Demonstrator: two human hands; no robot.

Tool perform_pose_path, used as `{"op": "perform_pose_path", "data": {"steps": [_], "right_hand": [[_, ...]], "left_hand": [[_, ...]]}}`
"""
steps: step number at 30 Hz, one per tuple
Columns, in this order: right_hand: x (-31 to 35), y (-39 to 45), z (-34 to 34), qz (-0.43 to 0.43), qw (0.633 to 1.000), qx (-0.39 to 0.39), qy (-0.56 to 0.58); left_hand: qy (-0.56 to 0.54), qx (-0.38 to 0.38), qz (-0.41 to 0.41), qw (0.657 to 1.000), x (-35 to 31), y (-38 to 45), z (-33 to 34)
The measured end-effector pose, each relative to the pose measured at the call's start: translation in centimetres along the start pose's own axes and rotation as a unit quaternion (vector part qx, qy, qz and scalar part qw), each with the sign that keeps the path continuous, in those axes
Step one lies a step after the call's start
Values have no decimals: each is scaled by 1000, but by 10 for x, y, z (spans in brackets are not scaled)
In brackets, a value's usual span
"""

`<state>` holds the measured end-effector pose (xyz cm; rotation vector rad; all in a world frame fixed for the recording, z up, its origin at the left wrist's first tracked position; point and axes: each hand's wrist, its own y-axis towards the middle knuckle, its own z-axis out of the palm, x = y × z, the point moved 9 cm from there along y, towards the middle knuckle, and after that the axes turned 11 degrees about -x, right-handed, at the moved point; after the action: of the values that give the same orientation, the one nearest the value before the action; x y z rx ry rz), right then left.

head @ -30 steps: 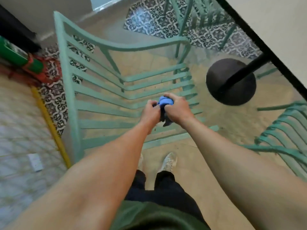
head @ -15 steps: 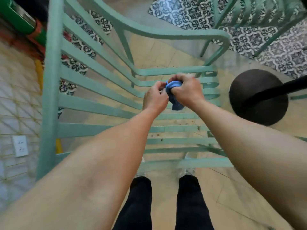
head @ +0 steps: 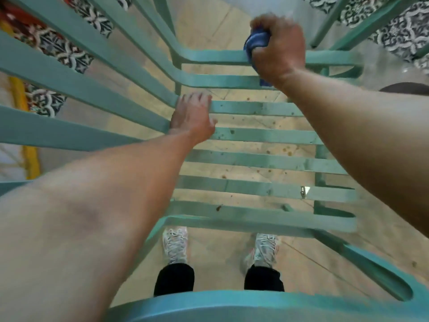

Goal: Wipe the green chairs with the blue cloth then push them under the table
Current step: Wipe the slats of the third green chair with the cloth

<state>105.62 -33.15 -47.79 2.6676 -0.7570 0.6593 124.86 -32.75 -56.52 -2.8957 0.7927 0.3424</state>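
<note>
Hands parted since earlier | right hand [head: 277,46] fist-tight grip on blue cloth [head: 256,41], pressed on green chair [head: 255,161] rear slat | left hand [head: 192,117] fingers straight, resting on slats nearer backrest

Two hands are in play: the left hand [head: 192,116] and the right hand [head: 277,46]. One blue cloth [head: 255,43], bunched. Green chairs: one full chair [head: 255,160] below, and parts of at least one more green chair [head: 362,24] at the top right corner, though the count there is hard to settle. The near chair's seat shows seven flat slats [head: 260,187] from front edge to back. Two pale sneakers [head: 174,246] show through the slats, and two dark trouser legs [head: 173,278]. One dark round base [head: 405,88] peeks in at the right edge.
</note>
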Motion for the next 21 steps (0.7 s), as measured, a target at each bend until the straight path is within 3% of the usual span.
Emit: {"op": "perform_pose_path", "data": {"steps": [4,7,10,14,18,21], "right_hand": [[-50,-6,31,41,989,1,-145],[-55,-27,60,94,979,36,-174],[8,-37,114,11,986,95,-140],[82,-43,164,-78,976,185,-89],[20,-39,117,-100,971,152,-154],[-91,-36,30,-10,969,92,-231]], "left_hand": [[6,-16,34,999,6,3,8],[-3,-39,35,999,8,3,8],[-9,-44,53,998,3,2,11],[-49,-58,-59,995,19,-3,7],[-7,-18,51,999,3,2,17],[2,-19,50,999,6,3,19]]}}
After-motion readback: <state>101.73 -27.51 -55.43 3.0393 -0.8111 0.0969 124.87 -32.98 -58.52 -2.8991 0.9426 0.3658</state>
